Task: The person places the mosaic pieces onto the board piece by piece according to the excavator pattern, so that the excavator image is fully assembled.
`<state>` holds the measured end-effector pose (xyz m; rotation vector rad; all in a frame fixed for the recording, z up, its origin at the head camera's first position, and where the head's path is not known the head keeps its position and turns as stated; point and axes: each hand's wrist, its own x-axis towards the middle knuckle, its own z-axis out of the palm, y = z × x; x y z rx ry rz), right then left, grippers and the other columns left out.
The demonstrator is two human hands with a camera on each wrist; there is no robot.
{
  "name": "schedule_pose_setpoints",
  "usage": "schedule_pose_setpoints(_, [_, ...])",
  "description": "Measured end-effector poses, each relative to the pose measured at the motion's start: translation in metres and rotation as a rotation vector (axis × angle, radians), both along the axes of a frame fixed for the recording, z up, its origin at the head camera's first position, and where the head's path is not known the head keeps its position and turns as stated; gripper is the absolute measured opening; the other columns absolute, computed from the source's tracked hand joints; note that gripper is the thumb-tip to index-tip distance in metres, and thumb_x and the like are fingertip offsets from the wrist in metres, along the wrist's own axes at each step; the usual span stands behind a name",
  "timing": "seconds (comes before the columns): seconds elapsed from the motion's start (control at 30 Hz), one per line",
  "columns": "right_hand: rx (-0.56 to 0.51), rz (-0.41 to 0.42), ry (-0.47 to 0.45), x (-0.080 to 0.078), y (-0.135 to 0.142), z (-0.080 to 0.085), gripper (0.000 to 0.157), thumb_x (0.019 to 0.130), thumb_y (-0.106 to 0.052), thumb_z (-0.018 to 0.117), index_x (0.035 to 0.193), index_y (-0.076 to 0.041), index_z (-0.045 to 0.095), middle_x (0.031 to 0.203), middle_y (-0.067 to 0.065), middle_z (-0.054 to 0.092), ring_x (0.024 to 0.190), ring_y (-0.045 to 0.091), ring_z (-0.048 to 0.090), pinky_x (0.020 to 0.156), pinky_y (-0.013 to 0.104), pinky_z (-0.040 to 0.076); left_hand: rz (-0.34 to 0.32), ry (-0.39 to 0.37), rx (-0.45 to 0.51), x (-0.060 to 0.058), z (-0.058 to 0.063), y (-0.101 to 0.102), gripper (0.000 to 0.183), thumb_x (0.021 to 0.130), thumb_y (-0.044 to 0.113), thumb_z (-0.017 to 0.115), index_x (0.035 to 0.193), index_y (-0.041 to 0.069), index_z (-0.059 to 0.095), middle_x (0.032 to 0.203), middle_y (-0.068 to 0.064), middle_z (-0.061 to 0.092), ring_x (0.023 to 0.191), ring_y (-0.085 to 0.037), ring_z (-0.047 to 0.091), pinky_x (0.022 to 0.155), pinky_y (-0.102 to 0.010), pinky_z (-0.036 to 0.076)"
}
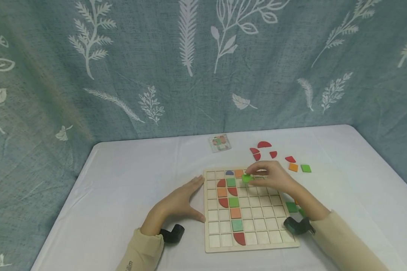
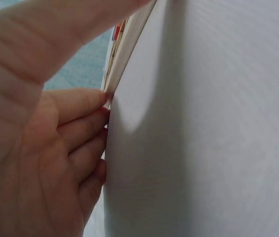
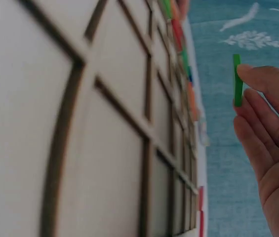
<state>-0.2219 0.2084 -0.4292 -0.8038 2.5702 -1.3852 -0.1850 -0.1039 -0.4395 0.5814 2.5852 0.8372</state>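
A green tile (image 1: 247,178) is held by the right hand (image 1: 273,176), its grip closed in a pinch between thumb and fingertips; the tile is located above the board (image 1: 257,248), toward the board's far edge, just right of an orange square (image 1: 239,173) set in the far row.

Orientation: in the head view the tile's broad face is seen from above, its outline near square, so a long axis within that face cannot be told; in the right wrist view it is seen edge-on as a narrow strip, the strip's long axis running roughly parallel to the board's surface; it is held apart from that surface.

The left hand (image 1: 179,199) is rested at the board's left edge, fingers extended toward the far left corner, thumb lower down the same edge; nothing is grasped by its grip.

A column of pieces is set in the board, from a blue half-disc (image 1: 229,172) at the far edge to a red piece (image 1: 239,238) at the near edge.

On the tabletop (image 1: 149,165), a clear case (image 1: 219,143) is placed near the far edge; loose red pieces (image 1: 264,144) are scattered to its right.
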Motion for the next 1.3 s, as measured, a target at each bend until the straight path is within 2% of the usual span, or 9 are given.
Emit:
schedule_pose_setpoints(0.3, [0.068, 0.067, -0.030, -0.009, -0.007, -0.008, 0.021, 0.076, -0.008, 0.074, 0.097, -0.008, 0.068, 0.097, 0.002, 0.068, 0.095, 0.017, 0.063, 0.087, 0.030, 0.052, -0.003, 0.002, -0.007, 0.000, -0.002, 0.000, 0.117, 0.052, 0.042, 0.087, 0.147, 0.013, 0.026, 0.153, -0.004, 0.020, 0.140, -0.023, 0.018, 0.112, -0.044, 0.023])
schedule_pose_setpoints(0.6, [0.150, 0.108, 0.065, -0.010, -0.016, -0.008, 0.022, 0.075, -0.008, 0.075, 0.097, -0.007, 0.070, 0.097, 0.003, 0.069, 0.092, 0.019, 0.065, 0.084, 0.030, 0.054, 0.004, 0.015, -0.012, 0.000, -0.001, 0.001, 0.117, 0.051, 0.043, 0.087, 0.146, 0.012, 0.027, 0.152, -0.004, 0.022, 0.140, -0.022, 0.019, 0.113, -0.044, 0.022])
schedule_pose_setpoints(1.1, [0.276, 0.070, 0.147, -0.001, -0.024, -0.002, 0.022, 0.076, -0.012, 0.075, 0.098, -0.010, 0.069, 0.097, -0.001, 0.070, 0.096, 0.018, 0.065, 0.084, 0.032, 0.054, 0.009, 0.015, -0.018, 0.000, -0.002, 0.001, 0.116, 0.051, 0.043, 0.087, 0.146, 0.012, 0.028, 0.152, -0.005, 0.023, 0.140, -0.023, 0.020, 0.112, -0.044, 0.023])
schedule_pose_setpoints(1.3, [0.223, 0.075, 0.151, 0.001, -0.022, 0.000, 0.022, 0.078, -0.015, 0.074, 0.098, -0.010, 0.069, 0.097, 0.000, 0.070, 0.096, 0.018, 0.065, 0.084, 0.032, 0.054, 0.002, 0.011, -0.016, 0.000, -0.003, 0.001, 0.117, 0.051, 0.044, 0.087, 0.146, 0.012, 0.026, 0.152, -0.004, 0.022, 0.140, -0.022, 0.019, 0.113, -0.044, 0.022])
